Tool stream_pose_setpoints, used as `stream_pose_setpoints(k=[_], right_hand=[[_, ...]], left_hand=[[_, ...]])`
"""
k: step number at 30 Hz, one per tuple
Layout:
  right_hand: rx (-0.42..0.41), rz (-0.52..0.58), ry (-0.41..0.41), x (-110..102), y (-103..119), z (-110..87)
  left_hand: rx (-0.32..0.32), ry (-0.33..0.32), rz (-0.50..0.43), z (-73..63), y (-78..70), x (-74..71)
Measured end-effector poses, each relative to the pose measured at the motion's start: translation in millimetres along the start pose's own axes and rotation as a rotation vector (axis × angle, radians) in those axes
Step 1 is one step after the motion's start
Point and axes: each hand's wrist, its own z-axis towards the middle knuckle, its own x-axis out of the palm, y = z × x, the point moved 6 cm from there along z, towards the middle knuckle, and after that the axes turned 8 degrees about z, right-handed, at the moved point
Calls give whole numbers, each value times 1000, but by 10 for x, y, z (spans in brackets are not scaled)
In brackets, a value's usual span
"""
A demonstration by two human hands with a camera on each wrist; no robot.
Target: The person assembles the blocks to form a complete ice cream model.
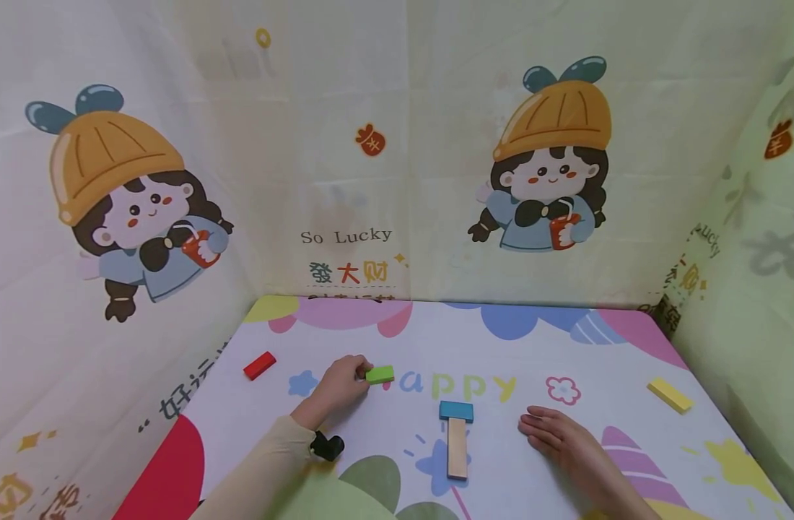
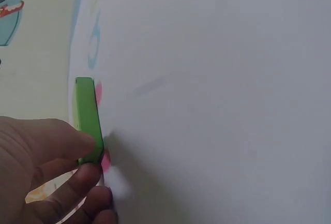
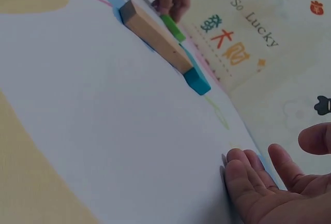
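Note:
Between thumb and fingers, my left hand [image 1: 337, 386] pinches one end of a green wooden block [image 1: 380, 375]. In the left wrist view the green block [image 2: 88, 115] points away from the thumb. Whether it touches the table is hard to tell. My right hand [image 1: 559, 440] rests on the table with its fingers extended and holds nothing. Between the hands lies a plain wood block [image 1: 457, 449], with a blue block [image 1: 456, 412] set crosswise at its far end. In the right wrist view the plain block [image 3: 158, 38] and blue block [image 3: 197, 81] appear to touch.
A red block [image 1: 260, 366] lies at the table's left side, a yellow block [image 1: 670, 396] at the right. The white printed tabletop [image 1: 397, 433] meets fabric walls [image 1: 436, 202] behind and on both sides.

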Motion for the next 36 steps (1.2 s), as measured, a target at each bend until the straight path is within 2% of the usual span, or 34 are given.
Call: stream_pose_setpoints(k=[5,9,12,17,22,25,29,36], right_hand=[[-16,-79,-85,149,-21,70],[-42,-112,-103,310,-24,97],[-89,-181,-113,446,-4,106],[-264,-489,-99,709,69,98],[-459,-837,10,982,92,66],[-515,-976,63,1089,65,62],[-504,-1035,101,1142,25,74],[-510,-1068,94,1143,25,69]], left_hand=[[45,-1,-20,37,-186,71],[60,25,-23,77,-275,143],[81,30,-19,103,-340,184],[103,24,-29,132,-443,217],[90,38,-27,155,-523,275],[80,47,-33,164,-558,305],[66,52,-37,172,-603,342],[82,50,-55,193,-706,386]])
